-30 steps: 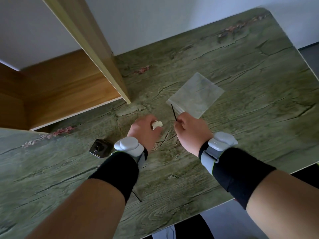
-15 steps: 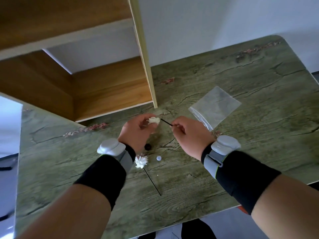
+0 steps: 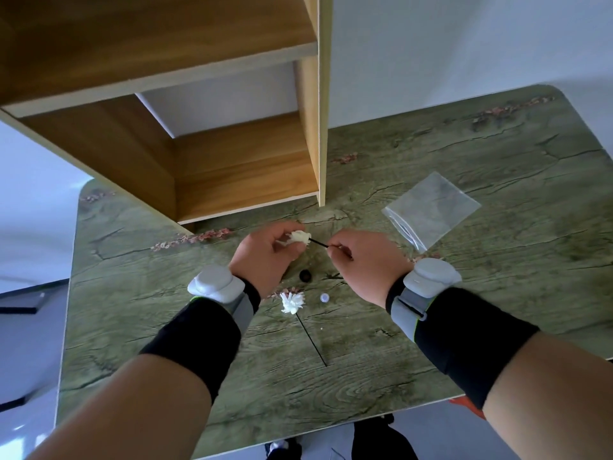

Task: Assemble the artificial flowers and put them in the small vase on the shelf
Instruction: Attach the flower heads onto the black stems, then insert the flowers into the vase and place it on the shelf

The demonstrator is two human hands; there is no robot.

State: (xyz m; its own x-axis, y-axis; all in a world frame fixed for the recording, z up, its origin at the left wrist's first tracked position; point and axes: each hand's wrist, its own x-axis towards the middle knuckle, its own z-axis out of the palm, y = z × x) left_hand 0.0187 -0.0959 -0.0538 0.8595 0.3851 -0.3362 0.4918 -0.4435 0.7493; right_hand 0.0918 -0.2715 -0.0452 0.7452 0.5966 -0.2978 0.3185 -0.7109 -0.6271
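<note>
Bridging both hands, black stem: right hand pinching it, left hand gripping white flower head.

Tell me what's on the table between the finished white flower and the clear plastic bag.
In the head view, a small white cap lies near the finished flower; beyond it, the right hand hangs before the bag.

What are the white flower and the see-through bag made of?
The white flower head in the left hand looks like matte plastic or fabric, with stiff, thin petals; which one is hard to tell. The bag looks like thin clear plastic: glossy, and the table shows through it.
</note>
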